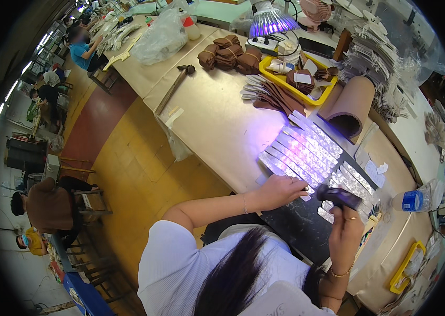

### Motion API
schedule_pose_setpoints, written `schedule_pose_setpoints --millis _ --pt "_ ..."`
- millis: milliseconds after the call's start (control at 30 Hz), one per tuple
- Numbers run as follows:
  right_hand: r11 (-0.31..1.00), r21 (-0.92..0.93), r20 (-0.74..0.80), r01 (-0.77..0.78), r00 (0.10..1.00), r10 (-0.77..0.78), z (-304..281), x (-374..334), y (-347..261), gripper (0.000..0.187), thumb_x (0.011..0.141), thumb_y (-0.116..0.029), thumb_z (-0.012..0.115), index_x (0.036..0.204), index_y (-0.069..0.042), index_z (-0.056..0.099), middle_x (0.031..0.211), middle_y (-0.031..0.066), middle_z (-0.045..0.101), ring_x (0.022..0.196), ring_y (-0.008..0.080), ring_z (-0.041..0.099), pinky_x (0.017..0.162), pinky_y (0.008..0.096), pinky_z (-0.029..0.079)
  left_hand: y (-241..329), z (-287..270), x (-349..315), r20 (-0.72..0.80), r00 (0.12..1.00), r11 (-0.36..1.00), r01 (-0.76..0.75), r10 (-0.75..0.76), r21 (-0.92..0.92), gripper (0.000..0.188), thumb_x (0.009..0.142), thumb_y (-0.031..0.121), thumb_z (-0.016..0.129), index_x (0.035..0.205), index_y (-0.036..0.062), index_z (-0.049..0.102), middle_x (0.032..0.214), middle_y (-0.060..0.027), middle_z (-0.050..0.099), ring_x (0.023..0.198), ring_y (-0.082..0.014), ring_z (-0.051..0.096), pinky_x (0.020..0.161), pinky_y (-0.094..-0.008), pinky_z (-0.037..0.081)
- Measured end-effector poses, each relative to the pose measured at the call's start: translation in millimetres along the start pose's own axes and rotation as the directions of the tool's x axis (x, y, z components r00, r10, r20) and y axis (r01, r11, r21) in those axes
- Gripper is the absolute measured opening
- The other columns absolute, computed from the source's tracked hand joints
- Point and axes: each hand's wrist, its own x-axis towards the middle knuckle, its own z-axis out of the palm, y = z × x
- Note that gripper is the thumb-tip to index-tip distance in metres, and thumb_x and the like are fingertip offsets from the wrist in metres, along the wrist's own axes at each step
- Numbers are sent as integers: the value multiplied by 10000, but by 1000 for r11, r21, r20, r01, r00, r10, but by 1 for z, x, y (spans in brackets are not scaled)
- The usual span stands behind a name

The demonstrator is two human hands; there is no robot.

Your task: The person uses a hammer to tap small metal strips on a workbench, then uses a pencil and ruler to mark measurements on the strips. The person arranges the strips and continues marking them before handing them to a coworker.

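My right hand (346, 227) is closed around a hammer (341, 197), its dark head raised over the near end of the work board. My left hand (283, 190) reaches across from the left, fingertips brought together at the lower ends of pale, shiny strips (301, 150). Whatever those fingertips pinch is too small to make out. The strips lie side by side on a black board (296, 231), lit violet-white. More pale strips (346, 181) lie beyond the hammer, partly hidden by it.
A lamp (272, 21) glows above the table. Brown bundles (227, 55), a yellow tray (321, 99), a cardboard tube (353, 110) and stacked pale pieces (372, 58) stand beyond the board. Another hammer (172, 89) lies left; a plastic bottle (414, 200) is right. People sit far left.
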Motion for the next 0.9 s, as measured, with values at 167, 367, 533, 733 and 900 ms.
schedule_pose_setpoints --millis 167,367,533,733,900 --pt "921 384 -191 -59 971 142 -3 -5 6 352 1024 -114 537 1357 -10 577 882 82 681 618 85 491 571 242 423 -10 11 -4 -14 998 998 64 -64 24 287 890 307 723 931 54 592 689 -104 632 584 -286 649 552 -411 508" --pt "779 627 -254 -22 939 231 -1 -8 11 438 1050 -268 511 1385 15 530 844 58 630 615 65 474 546 201 374 -12 11 -1 11 982 982 188 -188 -11 331 900 338 717 921 46 562 679 -147 628 597 -349 646 556 -434 509" --pt "696 718 -374 25 857 354 -9 -9 9 502 1043 -330 523 1400 21 490 854 79 618 609 77 490 543 193 381 -3 -8 16 -14 962 953 269 -274 -138 398 919 420 671 896 40 556 711 -179 630 686 -421 640 599 -489 502" --pt "649 751 -432 117 831 350 -25 -13 21 468 1052 -308 519 1368 36 504 860 106 625 614 102 504 554 206 394 -6 -2 66 184 880 539 421 -438 -730 227 957 227 681 990 14 607 806 -72 702 673 -126 650 613 -267 517" --pt "652 743 -469 148 810 351 -36 -24 31 407 1060 -281 501 1306 41 532 862 122 629 614 106 503 567 213 407 -14 22 135 411 852 368 514 -324 -775 246 944 175 701 1077 18 564 852 -87 689 790 -145 704 645 -258 581"
